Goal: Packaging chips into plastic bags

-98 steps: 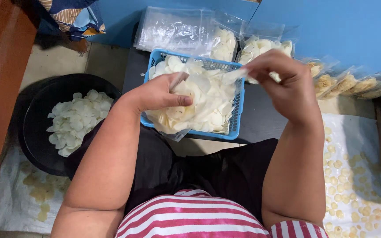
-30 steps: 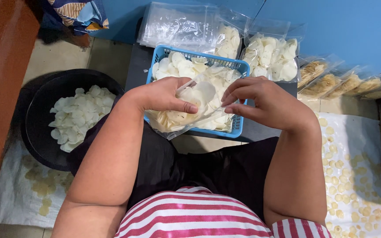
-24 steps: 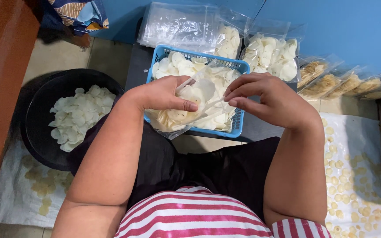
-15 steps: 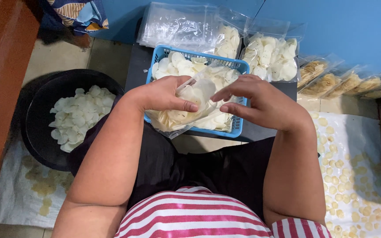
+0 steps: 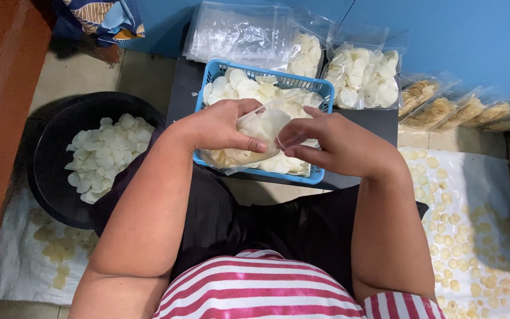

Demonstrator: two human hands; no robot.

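My left hand point(image 5: 222, 127) grips a clear plastic bag point(image 5: 255, 139) partly filled with pale white chips, held over a blue plastic basket point(image 5: 320, 88) full of the same chips. My right hand point(image 5: 329, 142) pinches the bag's open edge from the right side. Both hands meet at the bag's mouth, just above the basket's near rim.
A black tub point(image 5: 54, 171) of white chips sits at my left. Filled clear bags of chips point(image 5: 361, 77) and a stack of empty bags point(image 5: 237, 35) lie behind the basket, yellowish packs point(image 5: 444, 109) at right. Chips dry on white cloths point(image 5: 473, 218) on the floor.
My right hand came down from holding a chip high above the basket and closed in on the bag's mouth. My left hand kept hold of the bag.
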